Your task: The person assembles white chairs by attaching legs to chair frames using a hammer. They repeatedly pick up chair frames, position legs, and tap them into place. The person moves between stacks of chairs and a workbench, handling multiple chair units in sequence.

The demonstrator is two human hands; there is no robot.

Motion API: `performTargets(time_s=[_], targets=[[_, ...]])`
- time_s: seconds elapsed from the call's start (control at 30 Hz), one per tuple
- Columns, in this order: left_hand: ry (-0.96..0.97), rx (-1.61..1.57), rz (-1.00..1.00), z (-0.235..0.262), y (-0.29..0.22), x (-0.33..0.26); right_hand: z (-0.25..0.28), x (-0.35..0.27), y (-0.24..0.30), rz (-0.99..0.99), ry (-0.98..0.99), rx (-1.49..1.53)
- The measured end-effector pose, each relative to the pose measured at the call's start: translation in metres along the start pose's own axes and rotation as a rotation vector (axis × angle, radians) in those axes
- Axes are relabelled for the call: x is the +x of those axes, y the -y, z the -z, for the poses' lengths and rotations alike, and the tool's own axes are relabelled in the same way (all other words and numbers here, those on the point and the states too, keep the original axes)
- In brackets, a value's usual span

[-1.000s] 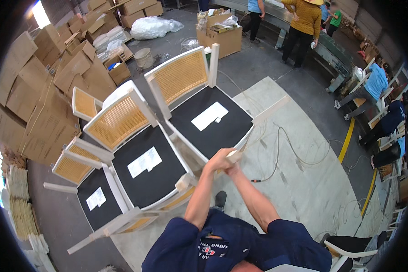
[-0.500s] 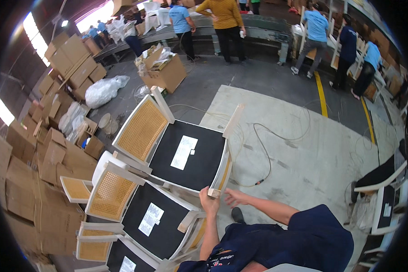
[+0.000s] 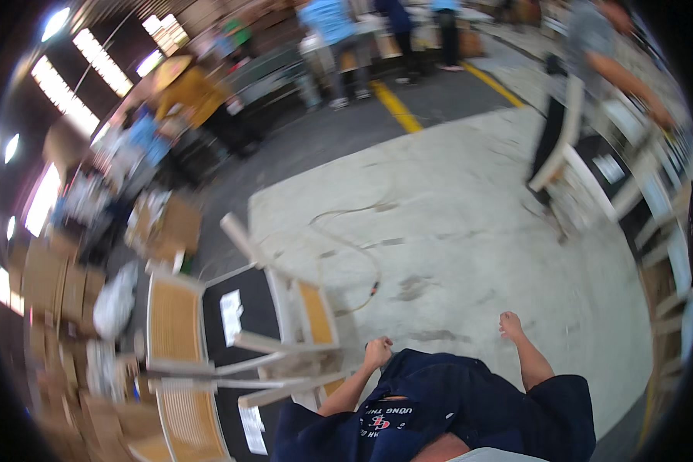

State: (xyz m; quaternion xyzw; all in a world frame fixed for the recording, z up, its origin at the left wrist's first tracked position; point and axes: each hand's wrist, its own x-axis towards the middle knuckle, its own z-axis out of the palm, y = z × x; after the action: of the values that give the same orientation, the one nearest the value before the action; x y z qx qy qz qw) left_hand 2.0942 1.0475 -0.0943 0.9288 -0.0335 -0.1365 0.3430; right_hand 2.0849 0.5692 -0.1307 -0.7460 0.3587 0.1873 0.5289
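Note:
My left hand (image 3: 378, 352) hovers in front of my body with its fingers curled in and no object visible in it. Off to the right, my right hand (image 3: 509, 325) hangs over the pale floor, loosely closed and slightly blurred. Left of my left hand stands an upturned chair (image 3: 299, 289) with a white frame, woven cane panels and a black seat underside bearing a white label. A second such chair (image 3: 192, 423) is close to it, nearer me, partly cut off by my sleeve. Neither hand touches a chair.
At the right, a person in grey (image 3: 589, 46) reaches toward more white chairs (image 3: 593, 165). A thin hose (image 3: 377, 266) lies on the floor. Cardboard boxes (image 3: 54, 281) and a plastic bag (image 3: 115, 300) line the left. Several people work along the far side.
My left hand has let go of the chair leg and drawn back. My right hand has swung out right and closed. The view has turned right, and a person in grey has appeared.

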Motion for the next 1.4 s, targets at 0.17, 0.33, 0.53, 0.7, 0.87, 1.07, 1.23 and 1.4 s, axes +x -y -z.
performTargets(time_s=[0.17,0.33,0.53,0.7,0.87,1.07,1.23,1.4], targets=[[0.023,-0.011,-0.246,-0.084,-0.185,0.080,0.082,-0.079,-0.162,-0.167,-0.303,0.390],[0.345,-0.003,-0.639,-0.202,-0.356,0.083,0.101,-0.175,-0.325,-0.404,-0.637,0.927],[0.710,0.405,-0.911,-0.362,-0.404,0.089,0.106,-0.249,-0.407,-0.459,-0.952,1.422],[0.810,0.630,-0.918,-0.466,-0.441,0.070,0.148,-0.289,-0.470,-0.579,-1.011,1.454],[0.942,0.835,-0.896,-0.587,-0.540,-0.008,0.208,-0.337,-0.520,-0.637,-1.055,1.427],[0.990,0.713,-1.214,-0.747,-0.704,-0.164,0.266,-0.384,-0.569,-0.585,-1.356,1.746],[1.019,0.256,-1.344,-0.873,-0.830,-0.326,0.242,-0.391,-0.702,-0.776,-1.234,1.874],[1.201,0.069,-1.133,-0.872,-0.879,-0.440,0.339,-0.477,-0.792,-0.780,-0.948,1.667]])
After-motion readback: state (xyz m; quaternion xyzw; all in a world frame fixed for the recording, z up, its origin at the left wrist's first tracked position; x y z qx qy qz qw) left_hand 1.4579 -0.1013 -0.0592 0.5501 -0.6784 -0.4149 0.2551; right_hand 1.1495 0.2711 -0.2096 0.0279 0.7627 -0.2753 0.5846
